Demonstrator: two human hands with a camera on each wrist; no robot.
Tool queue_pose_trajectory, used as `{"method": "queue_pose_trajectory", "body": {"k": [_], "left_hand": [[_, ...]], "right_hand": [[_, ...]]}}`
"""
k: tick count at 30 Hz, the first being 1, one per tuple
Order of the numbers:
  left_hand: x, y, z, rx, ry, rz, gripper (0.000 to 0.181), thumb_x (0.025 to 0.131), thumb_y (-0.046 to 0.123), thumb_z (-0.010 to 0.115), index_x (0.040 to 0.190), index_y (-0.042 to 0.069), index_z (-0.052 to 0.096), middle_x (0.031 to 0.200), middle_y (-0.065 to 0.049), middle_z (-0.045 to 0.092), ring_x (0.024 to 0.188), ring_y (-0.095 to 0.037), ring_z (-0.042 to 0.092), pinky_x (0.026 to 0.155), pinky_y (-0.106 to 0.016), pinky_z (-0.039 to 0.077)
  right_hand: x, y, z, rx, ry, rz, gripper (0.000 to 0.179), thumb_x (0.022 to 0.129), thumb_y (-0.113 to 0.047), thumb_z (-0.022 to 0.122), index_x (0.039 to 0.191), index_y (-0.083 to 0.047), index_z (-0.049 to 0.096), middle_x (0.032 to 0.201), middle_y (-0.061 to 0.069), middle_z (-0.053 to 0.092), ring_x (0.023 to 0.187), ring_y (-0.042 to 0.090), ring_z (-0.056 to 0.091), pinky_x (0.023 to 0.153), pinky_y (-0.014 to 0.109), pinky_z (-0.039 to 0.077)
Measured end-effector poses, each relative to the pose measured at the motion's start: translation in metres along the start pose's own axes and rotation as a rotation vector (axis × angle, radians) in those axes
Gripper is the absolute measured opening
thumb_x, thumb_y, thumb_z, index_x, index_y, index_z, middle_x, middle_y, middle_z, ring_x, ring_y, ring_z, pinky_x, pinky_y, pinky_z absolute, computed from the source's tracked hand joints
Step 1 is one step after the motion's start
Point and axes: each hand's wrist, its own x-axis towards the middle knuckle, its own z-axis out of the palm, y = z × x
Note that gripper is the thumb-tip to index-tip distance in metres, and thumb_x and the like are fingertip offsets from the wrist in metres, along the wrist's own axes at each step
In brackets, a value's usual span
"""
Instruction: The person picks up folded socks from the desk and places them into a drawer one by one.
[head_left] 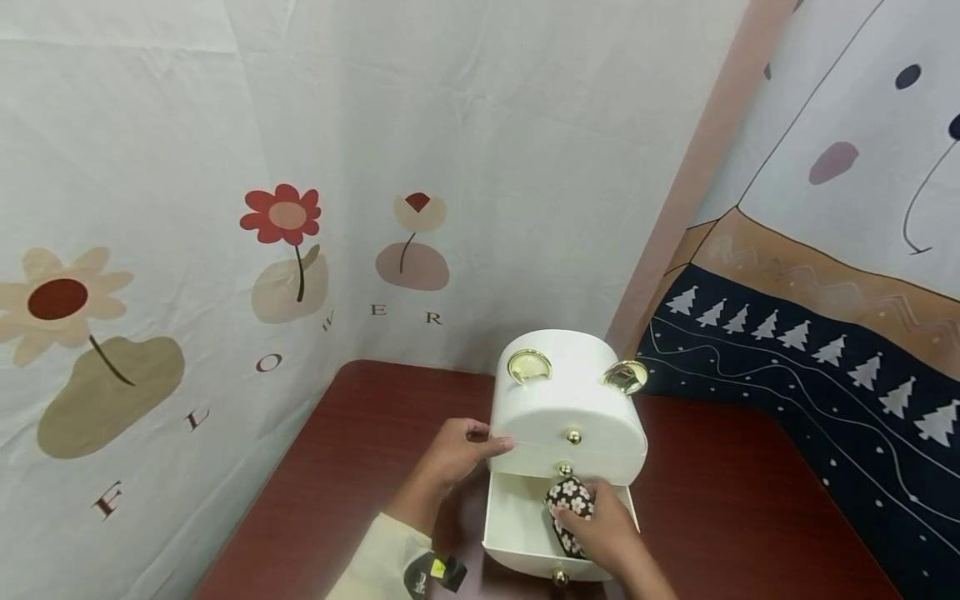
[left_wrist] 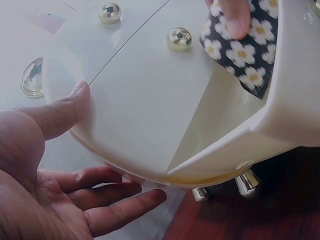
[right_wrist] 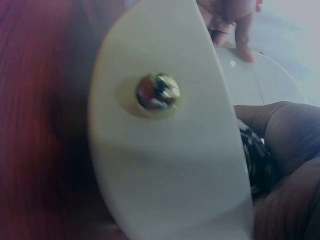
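Observation:
A small white drawer cabinet (head_left: 570, 400), with gold knobs and two round gold ears on top, stands on the table. Its lowest drawer (head_left: 517, 508) is pulled out. My right hand (head_left: 606, 529) reaches into that drawer and pinches a black fabric piece with white flowers (head_left: 570, 493), pouch-like in shape; the palm hides part of it. The same flowered fabric (left_wrist: 242, 52) shows up close in the left wrist view. At the cabinet's left side, my left hand (head_left: 459, 454) rests its straight thumb on the front edge, the other fingers extended along the side wall.
The dark red-brown table (head_left: 360, 467) extends on both sides of the cabinet. Close behind it hangs a pale cloth (head_left: 480, 167) printed with flowers and letters. A dark printed cloth with white trees (head_left: 787, 400) borders the table on the right.

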Motion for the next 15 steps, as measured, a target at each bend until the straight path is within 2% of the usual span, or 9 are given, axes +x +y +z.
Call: {"method": "queue_pose_trajectory", "body": {"k": [6, 10, 15], "left_hand": [[-0.001, -0.001, 0.000, -0.001, 0.000, -0.005, 0.052, 0.090, 0.020, 0.091, 0.123, -0.014, 0.071, 0.116, -0.025, 0.078, 0.103, -0.029, 0.075, 0.093, -0.046, 0.064], [-0.001, -0.001, -0.001, 0.002, 0.003, -0.005, 0.052, 0.089, 0.021, 0.091, 0.123, -0.013, 0.072, 0.118, -0.025, 0.078, 0.105, -0.030, 0.075, 0.093, -0.047, 0.063], [-0.001, 0.000, -0.001, 0.002, 0.008, -0.010, 0.053, 0.089, 0.022, 0.092, 0.124, -0.013, 0.072, 0.121, -0.026, 0.076, 0.109, -0.032, 0.073, 0.095, -0.048, 0.063]], "right_hand": [[0.001, 0.000, 0.011, -0.066, 0.007, 0.033, 0.047, 0.091, -0.024, 0.085, 0.113, 0.008, 0.058, 0.104, 0.023, 0.072, 0.097, 0.032, 0.069, 0.081, 0.047, 0.059], [0.002, -0.001, 0.015, -0.172, 0.010, 0.060, 0.051, 0.094, -0.029, 0.083, 0.113, 0.011, 0.058, 0.106, 0.030, 0.071, 0.096, 0.038, 0.070, 0.082, 0.054, 0.059], [0.004, -0.005, 0.017, -0.321, 0.017, 0.087, 0.052, 0.094, -0.033, 0.080, 0.110, 0.014, 0.065, 0.101, 0.030, 0.072, 0.086, 0.036, 0.069, 0.075, 0.054, 0.058]]}}
